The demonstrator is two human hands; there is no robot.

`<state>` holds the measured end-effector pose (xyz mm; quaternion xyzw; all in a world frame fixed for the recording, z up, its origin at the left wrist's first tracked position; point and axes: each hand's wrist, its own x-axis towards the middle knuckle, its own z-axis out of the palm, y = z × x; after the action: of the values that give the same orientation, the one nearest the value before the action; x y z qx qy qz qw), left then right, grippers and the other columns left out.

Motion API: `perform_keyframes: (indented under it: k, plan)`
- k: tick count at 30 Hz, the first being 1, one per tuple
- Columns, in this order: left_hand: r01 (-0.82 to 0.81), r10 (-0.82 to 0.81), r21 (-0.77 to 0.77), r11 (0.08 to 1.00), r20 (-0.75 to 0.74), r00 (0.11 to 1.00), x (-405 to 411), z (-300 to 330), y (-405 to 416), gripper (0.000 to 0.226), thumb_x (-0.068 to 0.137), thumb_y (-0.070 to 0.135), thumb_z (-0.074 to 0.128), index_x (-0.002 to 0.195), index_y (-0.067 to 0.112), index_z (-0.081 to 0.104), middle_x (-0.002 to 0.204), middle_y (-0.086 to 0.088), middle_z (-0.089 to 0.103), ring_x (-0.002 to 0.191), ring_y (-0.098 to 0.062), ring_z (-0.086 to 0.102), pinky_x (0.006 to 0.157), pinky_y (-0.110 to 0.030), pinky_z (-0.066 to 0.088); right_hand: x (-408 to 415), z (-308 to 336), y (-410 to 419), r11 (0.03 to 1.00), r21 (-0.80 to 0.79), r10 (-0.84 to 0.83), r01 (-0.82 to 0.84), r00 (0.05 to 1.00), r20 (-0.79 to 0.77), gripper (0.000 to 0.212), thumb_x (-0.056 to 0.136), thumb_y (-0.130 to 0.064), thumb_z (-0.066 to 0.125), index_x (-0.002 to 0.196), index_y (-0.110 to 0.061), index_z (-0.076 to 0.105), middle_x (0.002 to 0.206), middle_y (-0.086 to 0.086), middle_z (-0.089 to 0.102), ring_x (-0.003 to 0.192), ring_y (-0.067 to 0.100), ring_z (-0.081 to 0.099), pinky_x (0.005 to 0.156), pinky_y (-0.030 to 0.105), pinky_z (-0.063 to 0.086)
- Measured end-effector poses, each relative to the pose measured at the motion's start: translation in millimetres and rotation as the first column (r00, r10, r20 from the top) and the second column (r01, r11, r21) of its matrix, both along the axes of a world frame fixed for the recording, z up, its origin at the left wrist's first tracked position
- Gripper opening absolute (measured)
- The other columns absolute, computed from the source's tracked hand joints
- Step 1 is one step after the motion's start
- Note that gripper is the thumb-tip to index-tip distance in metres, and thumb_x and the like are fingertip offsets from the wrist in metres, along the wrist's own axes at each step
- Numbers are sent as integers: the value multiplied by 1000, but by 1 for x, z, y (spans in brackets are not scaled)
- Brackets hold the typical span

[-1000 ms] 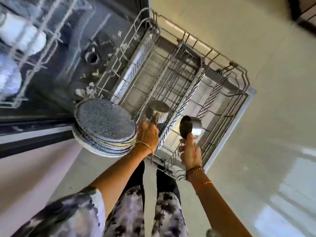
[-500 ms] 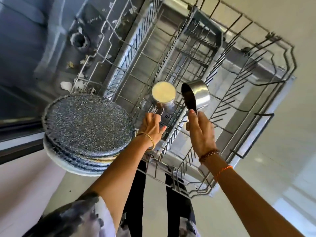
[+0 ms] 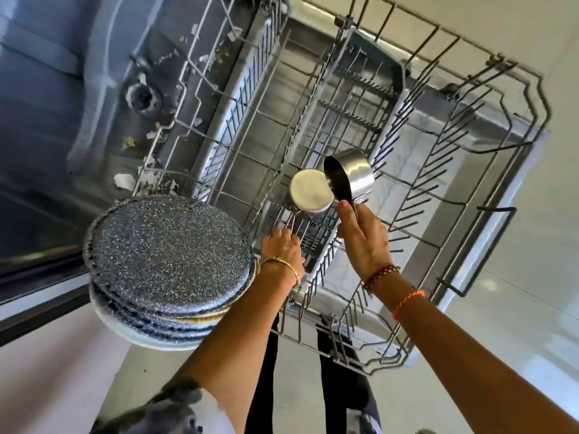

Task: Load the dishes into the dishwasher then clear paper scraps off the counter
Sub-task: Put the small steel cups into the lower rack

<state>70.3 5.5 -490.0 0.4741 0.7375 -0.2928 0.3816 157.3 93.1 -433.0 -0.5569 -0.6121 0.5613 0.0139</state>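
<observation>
The dishwasher's lower wire rack [image 3: 488, 189] is pulled out below me. A steel cup [image 3: 308, 191] stands upside down among its tines. My left hand [image 3: 282, 250] is just short of that cup, fingers resting on the rack wires and holding nothing. My right hand [image 3: 363, 236] pinches the rim of a second steel cup [image 3: 355, 175], tilted on its side right beside the first. A stack of speckled dark plates [image 3: 169, 261] sits to the left of my left wrist; what supports it is hidden.
Paper scraps [image 3: 123, 181] lie scattered on the dishwasher's grey floor around its round drain [image 3: 142, 97]. A cutlery basket [image 3: 313, 245] sits in the rack under my hands. Pale tiled floor [image 3: 517, 324] surrounds the rack on the right.
My left hand has let go of the first cup, now upside down in the rack, and drawn back. My right hand has brought the second cup down beside it. The view has closed in.
</observation>
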Motion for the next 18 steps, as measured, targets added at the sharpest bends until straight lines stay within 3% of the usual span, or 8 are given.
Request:
perform_keyframes:
  k: [2, 4, 7, 10, 13, 18]
  plan:
    - [27, -27, -3, 1000, 8, 1000, 0, -1, 2, 50, 94, 36, 44, 135, 8, 36, 139, -11, 37, 130, -27, 33, 103, -40, 32, -5, -2, 6, 1000, 11, 1, -1, 1000, 3, 34, 89, -49, 34, 74, -21, 45, 67, -6, 48, 62, 10, 46, 56, 23, 37]
    - [8, -8, -5, 1000, 30, 1000, -2, -1, 6, 46, 96, 36, 41, 132, 8, 41, 136, -11, 42, 127, -26, 37, 102, -39, 34, -8, -3, 11, 1000, 9, -2, 2, 1000, 6, 35, 93, -44, 35, 70, -21, 45, 66, -5, 48, 60, 8, 45, 55, 21, 37]
    - [-64, 64, -10, 998, 59, 996, -10, 0, 14, 40, 97, 34, 38, 124, 7, 52, 131, -11, 50, 122, -26, 44, 98, -37, 37, -15, -5, 18, 1000, -12, -18, 18, 1000, -16, 48, 85, -44, 26, 85, -6, 55, 70, 4, 52, 63, 16, 46, 62, 28, 38]
    - [-106, 106, -8, 994, 89, 990, -12, 1, 15, 38, 97, 32, 38, 118, 7, 59, 124, -10, 57, 116, -25, 50, 95, -35, 40, -23, -15, 28, 997, -44, -67, 68, 997, 28, 39, 96, -39, 29, 94, -8, 51, 84, 11, 58, 82, 25, 52, 69, 32, 39]
    - [-76, 76, 2, 997, 67, 995, -9, 0, 9, 36, 95, 32, 42, 118, 11, 60, 124, -6, 58, 118, -23, 48, 97, -34, 38, -34, -27, 40, 994, -71, -74, 85, 987, 140, 37, 100, -33, 28, 116, -6, 47, 116, 19, 58, 106, 32, 54, 87, 35, 42]
    - [-148, 148, -11, 989, 103, 984, -8, -4, 10, 36, 93, 33, 49, 117, 8, 61, 122, -10, 59, 115, -25, 52, 97, -35, 43, -53, -43, 55, 996, -55, -54, 72, 960, 276, 37, 100, -26, 30, 127, -1, 36, 128, 21, 51, 116, 34, 49, 91, 33, 39]
